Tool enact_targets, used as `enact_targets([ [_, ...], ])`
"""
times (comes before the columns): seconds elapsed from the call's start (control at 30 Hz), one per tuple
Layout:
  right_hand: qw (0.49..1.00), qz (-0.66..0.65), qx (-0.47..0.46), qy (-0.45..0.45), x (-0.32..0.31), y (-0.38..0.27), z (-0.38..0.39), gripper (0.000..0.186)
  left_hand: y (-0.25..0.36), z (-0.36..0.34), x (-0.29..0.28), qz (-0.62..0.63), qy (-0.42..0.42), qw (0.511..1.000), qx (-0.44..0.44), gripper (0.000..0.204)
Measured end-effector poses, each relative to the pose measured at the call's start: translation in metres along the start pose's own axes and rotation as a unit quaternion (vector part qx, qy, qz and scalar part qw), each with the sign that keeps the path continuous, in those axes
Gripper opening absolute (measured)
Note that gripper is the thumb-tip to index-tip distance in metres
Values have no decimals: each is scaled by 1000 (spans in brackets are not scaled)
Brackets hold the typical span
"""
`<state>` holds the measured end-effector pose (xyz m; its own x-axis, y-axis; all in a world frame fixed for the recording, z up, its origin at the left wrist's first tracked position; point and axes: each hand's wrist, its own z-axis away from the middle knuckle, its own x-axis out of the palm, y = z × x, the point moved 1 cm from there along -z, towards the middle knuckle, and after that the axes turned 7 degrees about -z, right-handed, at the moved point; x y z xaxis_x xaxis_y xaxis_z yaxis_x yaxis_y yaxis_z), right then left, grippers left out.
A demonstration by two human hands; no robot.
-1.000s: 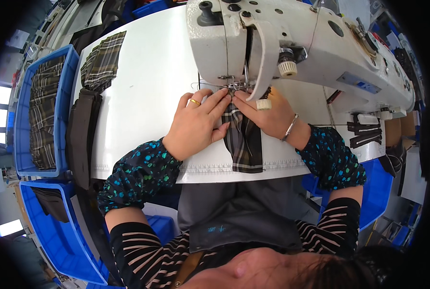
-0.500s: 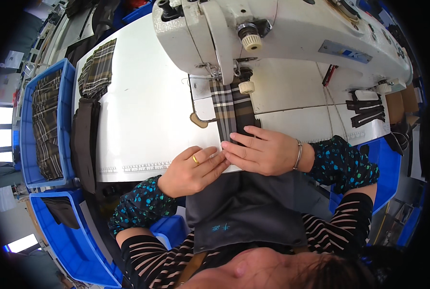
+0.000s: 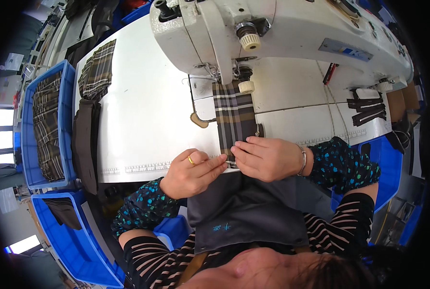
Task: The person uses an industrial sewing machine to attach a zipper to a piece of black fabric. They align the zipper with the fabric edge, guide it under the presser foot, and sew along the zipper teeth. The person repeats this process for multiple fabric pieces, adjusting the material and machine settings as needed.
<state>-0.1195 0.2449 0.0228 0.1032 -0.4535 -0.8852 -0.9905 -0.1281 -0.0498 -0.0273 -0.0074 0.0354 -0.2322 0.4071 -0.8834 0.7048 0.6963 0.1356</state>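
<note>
Under the machine (image 3: 292,36), near the front edge of the desk (image 3: 147,115), your cloth (image 3: 235,113) lay in a long, flat plaid panel. It looked light, soft and pliable, likely to wrinkle or skew rather than break, and with little slip; its near corners seemed the best places to take hold, keeping both sides level. Your left hand (image 3: 193,173) had its fingers drawn together, tips at the near left corner. Your right hand (image 3: 273,160) lay half-curled over the near right corner, thumb hidden. Whether either truly pinched the cloth, you could not tell. A dark strip (image 3: 259,130) with a bit of metal sat at its right edge. Around you stood the machine's hard, painted body, the smooth white desktop, narrow dark pieces (image 3: 368,110) on the right, and, leftward, rumpled plaid (image 3: 97,70), folded plain cloth (image 3: 86,139) and a blue plastic bin (image 3: 67,106).
</note>
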Motion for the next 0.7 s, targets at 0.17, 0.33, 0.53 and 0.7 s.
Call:
enact_targets([
  [0.17, 1000, -4, 23, -21, -3, -8, -5, 28, -13, -18, -5, 1, -44, 997, -70, 44],
  [0.33, 998, -38, 16, -49, -8, -3, -3, 28, -49, -58, 13, -129, -76, 984, -92, 61],
  [0.53, 989, -62, 123, -62, -55, 20, -20, 31, -50, -55, 26, -104, -84, 985, -105, 73],
  [0.7, 991, 89, 91, 44, -65, 45, -35, 26, -42, -56, 23, -99, -74, 987, -108, 73],
])
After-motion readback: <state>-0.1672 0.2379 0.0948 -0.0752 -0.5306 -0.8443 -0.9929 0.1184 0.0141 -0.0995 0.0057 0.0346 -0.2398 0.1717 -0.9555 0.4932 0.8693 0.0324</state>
